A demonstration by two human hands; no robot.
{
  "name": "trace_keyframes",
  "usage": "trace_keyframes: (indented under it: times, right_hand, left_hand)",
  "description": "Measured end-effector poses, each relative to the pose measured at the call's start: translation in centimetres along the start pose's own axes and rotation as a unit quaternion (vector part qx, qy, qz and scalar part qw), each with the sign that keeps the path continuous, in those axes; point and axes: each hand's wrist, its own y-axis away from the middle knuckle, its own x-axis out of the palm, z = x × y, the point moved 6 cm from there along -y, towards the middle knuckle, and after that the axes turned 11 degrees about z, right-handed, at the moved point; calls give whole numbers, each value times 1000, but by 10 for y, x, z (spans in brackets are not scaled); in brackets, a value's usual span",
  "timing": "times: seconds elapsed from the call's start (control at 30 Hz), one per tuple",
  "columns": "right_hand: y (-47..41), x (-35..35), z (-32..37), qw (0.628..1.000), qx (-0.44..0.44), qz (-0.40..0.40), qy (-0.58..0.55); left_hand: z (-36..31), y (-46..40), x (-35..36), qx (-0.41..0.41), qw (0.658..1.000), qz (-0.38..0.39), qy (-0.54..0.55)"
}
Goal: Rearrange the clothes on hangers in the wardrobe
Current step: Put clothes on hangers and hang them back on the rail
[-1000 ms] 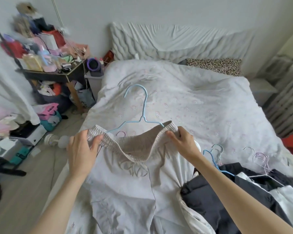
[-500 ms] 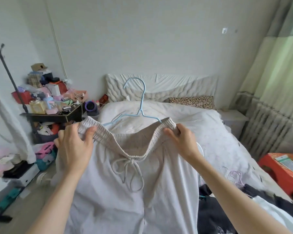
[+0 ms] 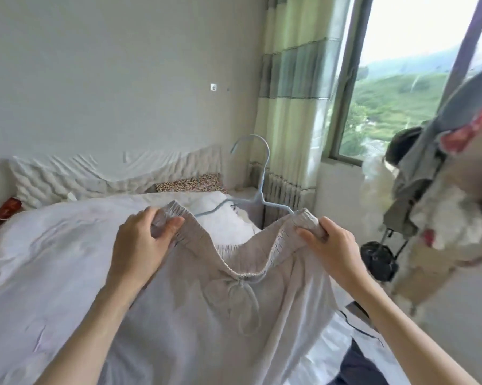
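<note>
Left hand [image 3: 140, 243] pinches waistband of pale trousers [image 3: 220, 315] above bed [image 3: 40, 240]; blue hanger [image 3: 258, 187] threaded inside waistband; right hand [image 3: 328, 245] pinches other side. Garment hung on hanger, not yet on clothes rack [image 3: 442, 190].

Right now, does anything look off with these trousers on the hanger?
Yes. The waistband sags in a deep dip between the left hand and right hand, which pinch its two ends. The light blue hanger leans to one side, hook tilted left.

Home bedroom — bed [image 3: 54, 245], curtains [image 3: 292, 107]
</note>
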Motion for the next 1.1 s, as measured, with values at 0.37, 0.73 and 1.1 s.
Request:
trace_keyframes:
  times: [0.37, 0.73, 1.1]
  right_hand:
    - [167, -227, -76, 946, 153, -234, 167]
    - [398, -346, -48, 780, 317, -415, 344]
    - [553, -446, -19, 667, 362, -475, 445]
  left_hand:
    - [-228, -8, 143, 152, 923, 231, 267]
    - [-445, 131, 175, 279, 734, 405, 467]
    - [-650, 247, 130, 409, 647, 398, 505]
